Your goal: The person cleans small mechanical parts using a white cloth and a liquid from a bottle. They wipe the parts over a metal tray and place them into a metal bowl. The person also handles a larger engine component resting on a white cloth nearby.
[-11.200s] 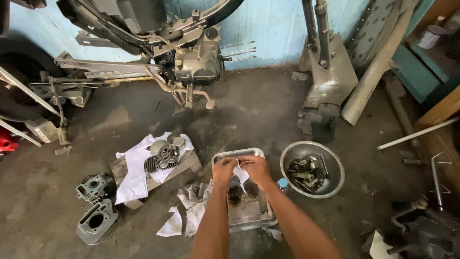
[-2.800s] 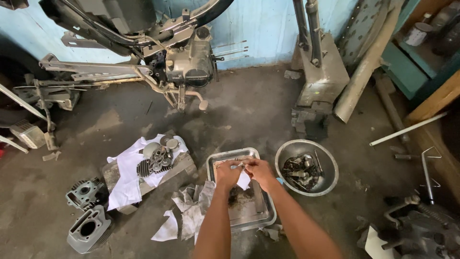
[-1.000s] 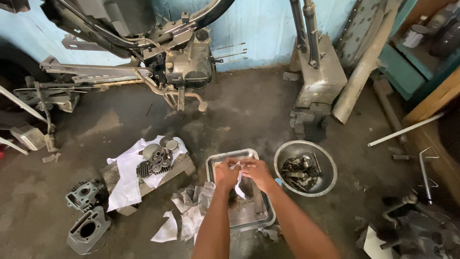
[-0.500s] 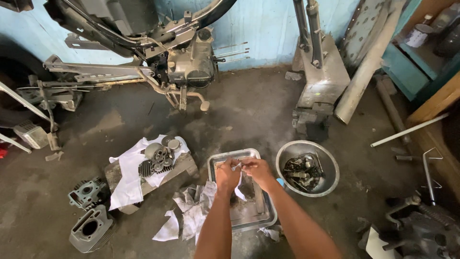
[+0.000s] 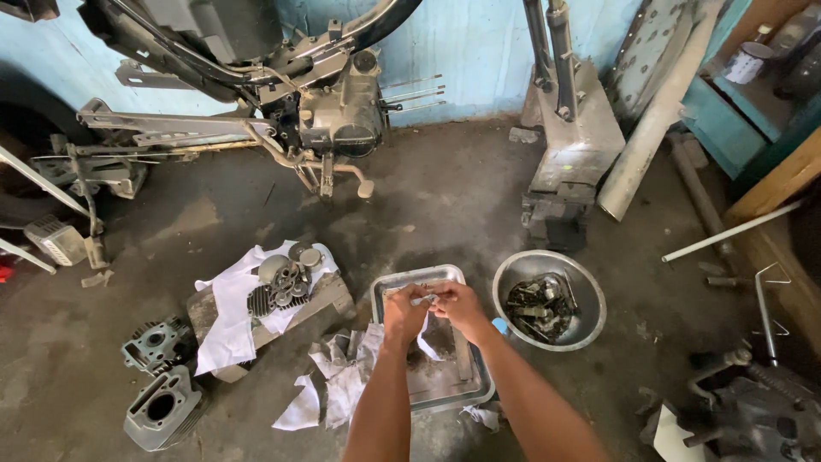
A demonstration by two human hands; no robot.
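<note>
Still both hands (image 5: 434, 310) work a small part over the tray (image 5: 445, 389), unmoved.

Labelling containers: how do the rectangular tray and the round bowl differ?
The tray is rectangular and shallow; the bowl is round and deeper. The tray sits under both hands, left hand and right hand; the bowl stands untouched to their right. The bowl holds a heap of dark parts. Both are bare metal, on the floor.

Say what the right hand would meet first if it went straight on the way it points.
The right hand points up-left, so it would likely meet the left hand first, over the tray; depth is unclear.
</note>
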